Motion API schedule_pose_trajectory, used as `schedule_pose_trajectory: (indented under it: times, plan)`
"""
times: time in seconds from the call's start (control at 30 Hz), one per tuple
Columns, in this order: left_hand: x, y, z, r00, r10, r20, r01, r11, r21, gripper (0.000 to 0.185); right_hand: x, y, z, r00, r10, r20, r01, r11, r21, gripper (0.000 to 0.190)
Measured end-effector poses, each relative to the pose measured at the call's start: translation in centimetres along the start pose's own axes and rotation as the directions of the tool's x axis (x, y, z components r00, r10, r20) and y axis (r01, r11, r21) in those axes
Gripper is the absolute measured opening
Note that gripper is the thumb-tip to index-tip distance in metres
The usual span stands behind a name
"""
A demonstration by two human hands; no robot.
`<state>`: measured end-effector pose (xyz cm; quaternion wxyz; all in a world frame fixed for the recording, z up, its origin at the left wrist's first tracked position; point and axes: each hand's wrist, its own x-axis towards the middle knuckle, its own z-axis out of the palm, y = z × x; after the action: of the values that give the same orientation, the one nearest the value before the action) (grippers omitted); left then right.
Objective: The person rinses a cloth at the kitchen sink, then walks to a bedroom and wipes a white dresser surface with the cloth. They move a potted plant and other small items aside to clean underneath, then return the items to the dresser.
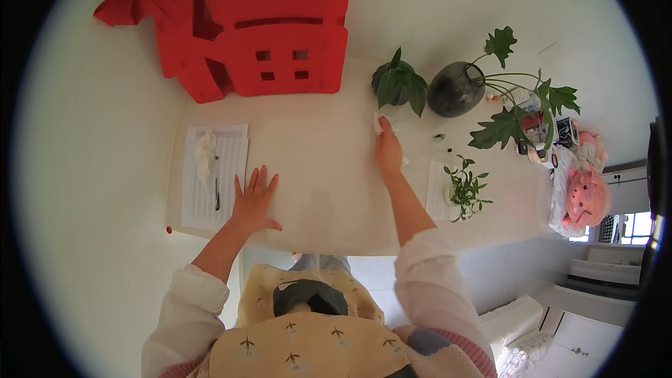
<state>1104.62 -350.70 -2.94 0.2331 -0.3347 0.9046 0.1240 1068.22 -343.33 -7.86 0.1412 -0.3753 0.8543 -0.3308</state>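
Note:
My left hand (pixel 255 205) lies flat on the pale table (pixel 315 168), fingers spread, with nothing under it that I can see. It is beside the right edge of a printed sheet of paper (pixel 231 139), on which rest a crumpled white tissue (pixel 205 157) and a dark pen (pixel 217 194). My right hand (pixel 388 149) has its fingers on a white tissue or cloth (pixel 379 122), pressed to the table just in front of a small potted plant (pixel 401 84). Right of that hand are a small green object (pixel 439 137) and a small black cap-like piece (pixel 449 150).
A red slotted panel structure (pixel 294 58) stands at the back left. A dark glass vase (pixel 454 92) with large leaves is at the back right. Nearer are a leafy sprig in a glass (pixel 464 194), a white sheet (pixel 436 189) and a pink pig plush (pixel 588 197).

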Motion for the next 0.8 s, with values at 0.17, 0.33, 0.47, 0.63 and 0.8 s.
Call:
schedule_pose_trajectory:
  times: [0.17,0.33,0.47,0.63,0.8]
  plan:
    - [0.5,0.1,0.1,1.0,0.028,0.001,-0.028,0.999,0.045,0.139,-3.8,-1.4,8.3,0.906,-0.422,0.031,0.42,0.906,0.053,0.049]
    - [0.1,-0.2,0.4,1.0,-0.001,0.016,0.001,0.999,0.045,0.139,-11.6,-5.9,3.6,0.775,-0.567,0.279,0.514,0.823,0.242,0.042]
    - [0.2,-0.2,0.5,1.0,-0.006,0.012,0.005,0.999,0.04,0.139,-8.7,-2.9,-1.0,0.843,-0.537,0.035,0.536,0.843,0.029,0.046]
    - [0.8,0.2,0.3,0.999,0.004,0.034,-0.005,1.0,0.019,0.142,0.3,4.2,-0.6,0.932,-0.152,-0.328,0.188,0.979,0.082,0.082]
    - [0.5,0.0,-0.1,0.999,-0.01,0.044,0.009,1.0,0.028,0.139,6.3,3.6,0.1,0.864,-0.156,-0.479,0.224,0.971,0.088,0.09]
